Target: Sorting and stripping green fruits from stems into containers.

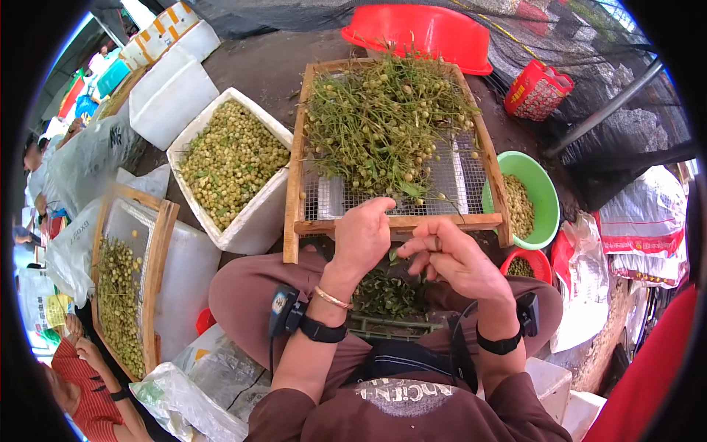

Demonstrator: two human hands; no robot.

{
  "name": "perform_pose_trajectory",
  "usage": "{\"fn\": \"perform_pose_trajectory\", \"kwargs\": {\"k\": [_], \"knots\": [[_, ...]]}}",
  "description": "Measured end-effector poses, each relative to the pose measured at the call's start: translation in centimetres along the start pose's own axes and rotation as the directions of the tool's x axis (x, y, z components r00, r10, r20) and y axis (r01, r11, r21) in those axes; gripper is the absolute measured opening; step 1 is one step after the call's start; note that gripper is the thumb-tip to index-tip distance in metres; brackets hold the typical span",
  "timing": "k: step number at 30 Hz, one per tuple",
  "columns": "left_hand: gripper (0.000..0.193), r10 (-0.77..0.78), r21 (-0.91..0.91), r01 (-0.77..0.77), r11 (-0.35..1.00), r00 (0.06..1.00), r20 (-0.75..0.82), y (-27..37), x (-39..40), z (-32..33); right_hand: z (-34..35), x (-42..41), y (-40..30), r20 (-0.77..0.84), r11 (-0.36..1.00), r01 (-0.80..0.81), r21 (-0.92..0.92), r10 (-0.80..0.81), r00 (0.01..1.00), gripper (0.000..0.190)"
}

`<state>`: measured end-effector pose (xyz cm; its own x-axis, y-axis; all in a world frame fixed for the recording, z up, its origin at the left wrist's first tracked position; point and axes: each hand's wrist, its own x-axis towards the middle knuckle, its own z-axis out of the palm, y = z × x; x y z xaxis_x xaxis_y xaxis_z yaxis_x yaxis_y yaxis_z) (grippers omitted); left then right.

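My left hand (362, 235) is curled above the near wooden bar of a wood-framed wire-mesh sieve (480, 222). Whether it holds anything is hidden by its fingers. To its right, over the same bar, my right hand (450, 257) has its fingers bent and apart, with no object visible in it. A small green leaf (393, 256) shows just below the right fingertips. Across the mesh lies a heap of green stems with round yellow-green berries (381, 124). Plucked leaves and stems (392, 293) cover the ground between my legs.
Left of the sieve stands a white foam box (251, 243) of loose berries. A second sieve (160, 248) with berries leans farther left, near a person in a striped shirt (91, 381). Right are a green basin (544, 221) and small red bowl (544, 268); behind, a red tub (420, 33).
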<state>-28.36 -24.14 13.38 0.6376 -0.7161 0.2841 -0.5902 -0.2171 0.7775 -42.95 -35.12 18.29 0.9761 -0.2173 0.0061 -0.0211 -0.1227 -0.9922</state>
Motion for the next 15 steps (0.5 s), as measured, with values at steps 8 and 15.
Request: {"fn": "perform_pose_trajectory", "kwargs": {"k": [8,15], "knots": [[0.029,0.007,-0.742,0.651,0.163,0.751,0.660,-2.5,-2.4,0.2,2.0,2.1,2.2,0.178,0.859,-0.354,0.370,0.309,0.934,0.051],[0.011,-0.219,-0.660,0.532,0.531,0.838,0.500,0.3,-2.1,-1.0,3.0,3.2,1.3,0.184,0.877,-0.352,0.328,0.306,0.934,0.081]]}}
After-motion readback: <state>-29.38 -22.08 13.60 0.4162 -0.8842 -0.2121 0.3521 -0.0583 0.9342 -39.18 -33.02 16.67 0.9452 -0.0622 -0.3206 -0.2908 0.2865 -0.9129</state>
